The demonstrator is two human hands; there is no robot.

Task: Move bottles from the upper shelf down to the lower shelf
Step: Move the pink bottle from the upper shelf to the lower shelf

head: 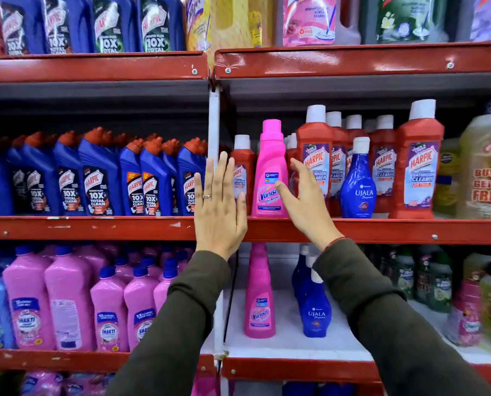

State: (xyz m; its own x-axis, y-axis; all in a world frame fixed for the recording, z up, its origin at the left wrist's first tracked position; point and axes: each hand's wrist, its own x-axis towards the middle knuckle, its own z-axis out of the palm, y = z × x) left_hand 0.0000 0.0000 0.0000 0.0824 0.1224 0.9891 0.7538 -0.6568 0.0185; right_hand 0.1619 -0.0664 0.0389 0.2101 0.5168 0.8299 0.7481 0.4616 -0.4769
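Red shop shelves crammed with cleaning stuff. The pink bottle (270,172) stood upright on the upper shelf (381,228), right between my hands. Right hand (304,201) was nearer, thumb about touching it; left hand (220,207) flat beside. Fingers (224,167) spread, gripping nothing yet.

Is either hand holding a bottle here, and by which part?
Nothing is held. Left hand and right hand are open on either side of the pink Vanish bottle, not gripping it.
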